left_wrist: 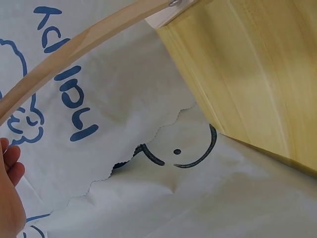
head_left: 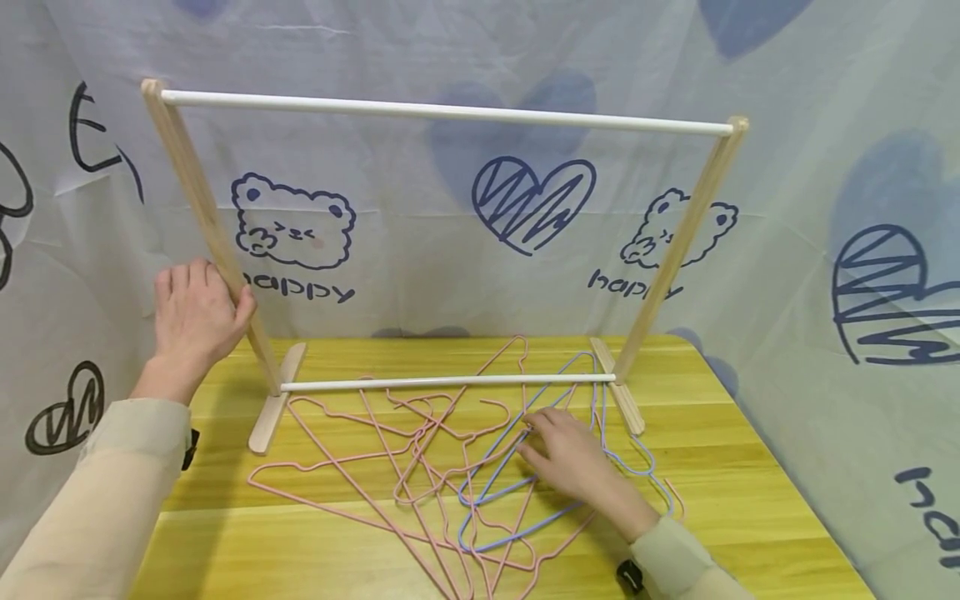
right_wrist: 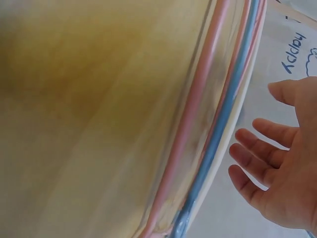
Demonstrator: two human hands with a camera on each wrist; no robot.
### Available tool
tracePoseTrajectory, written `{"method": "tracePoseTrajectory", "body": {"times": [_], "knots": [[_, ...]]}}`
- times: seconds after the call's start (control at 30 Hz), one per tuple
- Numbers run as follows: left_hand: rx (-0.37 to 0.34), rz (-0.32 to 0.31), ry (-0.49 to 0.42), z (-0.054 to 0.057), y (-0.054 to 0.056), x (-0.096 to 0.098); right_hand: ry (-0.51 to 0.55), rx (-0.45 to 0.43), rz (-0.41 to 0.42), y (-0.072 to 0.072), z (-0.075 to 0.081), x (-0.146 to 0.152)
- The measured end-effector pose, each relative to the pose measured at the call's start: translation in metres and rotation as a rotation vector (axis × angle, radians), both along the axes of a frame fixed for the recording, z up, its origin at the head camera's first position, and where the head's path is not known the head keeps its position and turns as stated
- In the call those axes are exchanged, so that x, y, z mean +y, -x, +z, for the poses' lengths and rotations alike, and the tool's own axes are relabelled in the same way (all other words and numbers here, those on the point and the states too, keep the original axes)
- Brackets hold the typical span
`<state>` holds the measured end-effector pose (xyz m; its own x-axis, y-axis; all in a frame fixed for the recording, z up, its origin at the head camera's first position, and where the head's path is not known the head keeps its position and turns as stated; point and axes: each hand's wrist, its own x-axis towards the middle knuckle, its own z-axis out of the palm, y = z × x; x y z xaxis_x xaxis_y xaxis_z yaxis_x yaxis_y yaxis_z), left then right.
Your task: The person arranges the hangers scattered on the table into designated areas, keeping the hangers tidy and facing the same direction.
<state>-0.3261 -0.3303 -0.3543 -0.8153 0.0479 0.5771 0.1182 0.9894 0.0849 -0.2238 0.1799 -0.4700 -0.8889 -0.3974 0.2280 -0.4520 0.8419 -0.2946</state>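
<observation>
A rack with pale wooden posts and two white rods stands on the table. My left hand (head_left: 198, 308) holds its left post (head_left: 198, 192) partway up, thumb across the near side. In the left wrist view, curled fingers (left_wrist: 15, 171) show beside the post at the left edge. My right hand (head_left: 566, 454) hovers over the pile with loosely bent fingers. In the right wrist view its fingers (right_wrist: 257, 148) are spread with nothing between them. Beneath lie blue hangers (head_left: 517, 533) and several pink hangers (head_left: 330, 504), overlapping and tangled.
The lower white rod (head_left: 442, 382) runs just behind the pile, over some hanger tips. Wooden feet (head_left: 270, 421) support the rack on the yellow wood-grain table (head_left: 720, 517). A pale printed cloth (head_left: 405, 275) hangs close behind and along both sides.
</observation>
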Motion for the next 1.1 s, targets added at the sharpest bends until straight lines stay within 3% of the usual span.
{"method": "tracePoseTrajectory", "body": {"times": [0.63, 1.1], "knots": [[-0.020, -0.022, -0.021, -0.003, 0.000, -0.001, -0.034, -0.034, -0.019, 0.022, -0.014, 0.004], [-0.069, -0.031, -0.026, 0.001, -0.003, -0.001, -0.058, 0.051, 0.040, 0.030, -0.016, 0.004]]}}
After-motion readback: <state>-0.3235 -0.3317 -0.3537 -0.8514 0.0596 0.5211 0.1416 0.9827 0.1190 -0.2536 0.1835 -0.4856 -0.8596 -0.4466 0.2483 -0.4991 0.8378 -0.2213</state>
